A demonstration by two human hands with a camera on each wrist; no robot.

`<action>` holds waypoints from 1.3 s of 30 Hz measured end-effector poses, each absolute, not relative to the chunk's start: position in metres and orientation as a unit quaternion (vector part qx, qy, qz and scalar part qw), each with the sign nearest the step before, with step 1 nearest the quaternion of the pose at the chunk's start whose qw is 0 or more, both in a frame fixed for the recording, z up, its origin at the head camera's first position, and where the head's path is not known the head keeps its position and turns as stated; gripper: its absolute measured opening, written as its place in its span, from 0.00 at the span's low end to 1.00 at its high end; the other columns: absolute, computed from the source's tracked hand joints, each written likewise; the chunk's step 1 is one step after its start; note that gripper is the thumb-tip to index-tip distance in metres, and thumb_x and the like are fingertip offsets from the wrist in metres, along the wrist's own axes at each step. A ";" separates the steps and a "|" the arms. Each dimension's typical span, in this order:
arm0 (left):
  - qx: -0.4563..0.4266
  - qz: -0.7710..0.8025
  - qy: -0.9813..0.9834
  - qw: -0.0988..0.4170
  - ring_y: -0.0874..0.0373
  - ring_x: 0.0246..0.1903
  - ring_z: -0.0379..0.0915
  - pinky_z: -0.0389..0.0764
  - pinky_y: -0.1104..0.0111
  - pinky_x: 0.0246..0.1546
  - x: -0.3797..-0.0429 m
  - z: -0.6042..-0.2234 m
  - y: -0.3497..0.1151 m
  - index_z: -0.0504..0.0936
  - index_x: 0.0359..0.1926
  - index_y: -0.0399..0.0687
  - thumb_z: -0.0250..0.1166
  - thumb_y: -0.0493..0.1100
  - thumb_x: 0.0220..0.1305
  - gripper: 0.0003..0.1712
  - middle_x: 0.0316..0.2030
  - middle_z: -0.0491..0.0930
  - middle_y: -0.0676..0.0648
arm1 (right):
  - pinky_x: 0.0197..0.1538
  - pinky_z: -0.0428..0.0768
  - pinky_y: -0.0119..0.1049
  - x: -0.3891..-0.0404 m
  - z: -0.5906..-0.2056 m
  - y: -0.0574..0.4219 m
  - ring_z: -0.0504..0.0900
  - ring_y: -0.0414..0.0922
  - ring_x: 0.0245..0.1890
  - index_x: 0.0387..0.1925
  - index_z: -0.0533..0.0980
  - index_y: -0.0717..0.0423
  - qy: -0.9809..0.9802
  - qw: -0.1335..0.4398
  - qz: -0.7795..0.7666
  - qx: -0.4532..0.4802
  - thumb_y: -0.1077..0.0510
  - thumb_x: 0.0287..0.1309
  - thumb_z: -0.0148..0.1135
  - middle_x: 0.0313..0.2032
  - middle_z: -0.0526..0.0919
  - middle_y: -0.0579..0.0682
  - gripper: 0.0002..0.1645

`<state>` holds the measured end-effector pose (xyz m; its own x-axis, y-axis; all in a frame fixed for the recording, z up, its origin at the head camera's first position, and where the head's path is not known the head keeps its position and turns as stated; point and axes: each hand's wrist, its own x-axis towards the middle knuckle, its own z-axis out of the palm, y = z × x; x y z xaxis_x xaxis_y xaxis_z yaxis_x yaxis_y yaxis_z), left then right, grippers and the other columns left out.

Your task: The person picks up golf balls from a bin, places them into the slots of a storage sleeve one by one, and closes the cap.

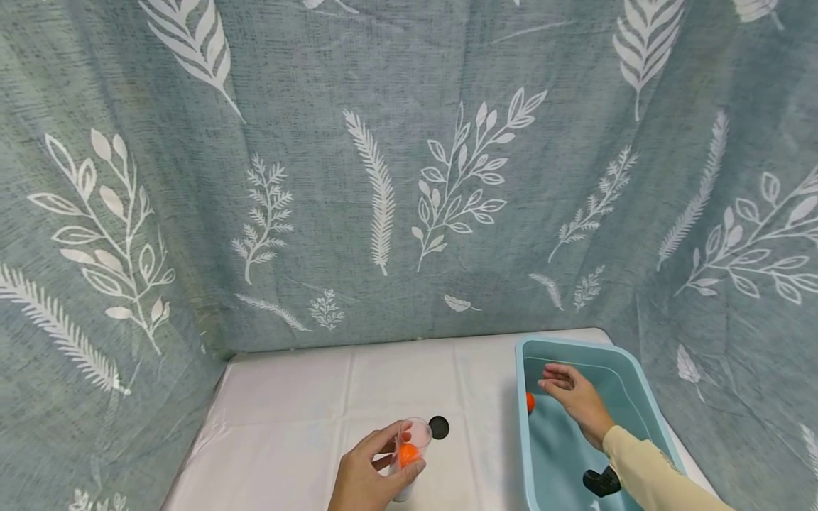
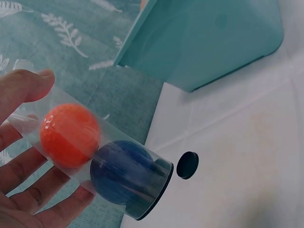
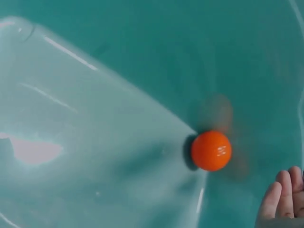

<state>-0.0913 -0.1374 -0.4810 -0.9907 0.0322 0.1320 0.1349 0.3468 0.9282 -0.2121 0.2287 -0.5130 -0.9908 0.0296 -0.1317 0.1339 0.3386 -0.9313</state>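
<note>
My left hand (image 1: 373, 468) grips a clear plastic tube (image 1: 418, 429) between thumb and fingers, above the table's front. Inside the tube, an orange ball (image 2: 70, 135) and a dark blue ball (image 2: 118, 168) sit one after the other, the blue one toward the dark-rimmed end. A black round cap (image 1: 439, 427) lies on the table just beyond the tube. Over the teal bin (image 1: 520, 440) hovers my right hand (image 1: 578, 401), its fingers extended and holding nothing. A second orange ball (image 3: 211, 151) rests in the bin, against its left wall in the head view.
The bin stands at the right of the table covered in white cloth (image 1: 287, 426). Leaf-patterned curtains (image 1: 396, 177) enclose the back and both sides. A black device (image 1: 602, 482) is at my right wrist.
</note>
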 end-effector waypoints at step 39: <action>-0.035 -0.558 -0.828 0.039 0.65 0.37 0.79 0.80 0.77 0.35 -0.091 -0.487 -0.152 0.82 0.52 0.56 0.76 0.56 0.47 0.29 0.40 0.81 0.54 | 0.43 0.77 0.40 -0.224 -0.574 0.211 0.74 0.55 0.46 0.54 0.67 0.71 0.865 0.086 -0.488 0.079 0.64 0.56 0.63 0.48 0.74 0.65 0.27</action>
